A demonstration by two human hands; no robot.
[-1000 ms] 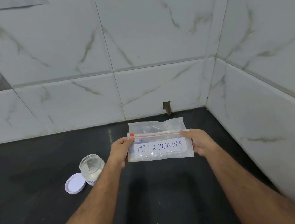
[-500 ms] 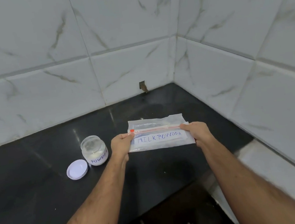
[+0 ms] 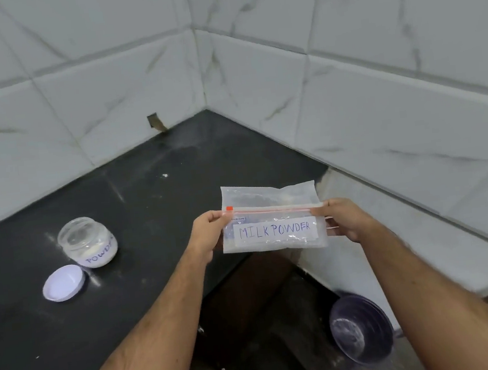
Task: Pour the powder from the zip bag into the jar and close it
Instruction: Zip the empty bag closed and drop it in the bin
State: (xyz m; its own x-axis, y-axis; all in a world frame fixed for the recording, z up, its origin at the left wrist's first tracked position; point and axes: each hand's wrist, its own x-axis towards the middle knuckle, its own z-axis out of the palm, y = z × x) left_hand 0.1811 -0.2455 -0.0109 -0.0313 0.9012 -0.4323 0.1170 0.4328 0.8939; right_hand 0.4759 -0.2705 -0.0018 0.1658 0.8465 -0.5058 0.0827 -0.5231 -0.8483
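A clear zip bag labelled MILK POWDER, with a red zip strip, hangs in the air over the counter's front edge. My left hand pinches its left end at the zip and my right hand pinches its right end. The zip line looks closed. A small glass jar labelled POWDER stands open on the black counter to the left, with a little white powder at its bottom. Its white lid lies flat on the counter just in front and left of the jar.
The black counter runs into a corner of white marble-tiled walls. Traces of white powder dust the counter. Below the counter's edge, on the dark floor at lower right, sits a dark bowl with white residue.
The view swung left and down, so the floor and bowl show now. Both hands brought the bag back toward me, past the counter's front edge. Jar and lid stayed put.
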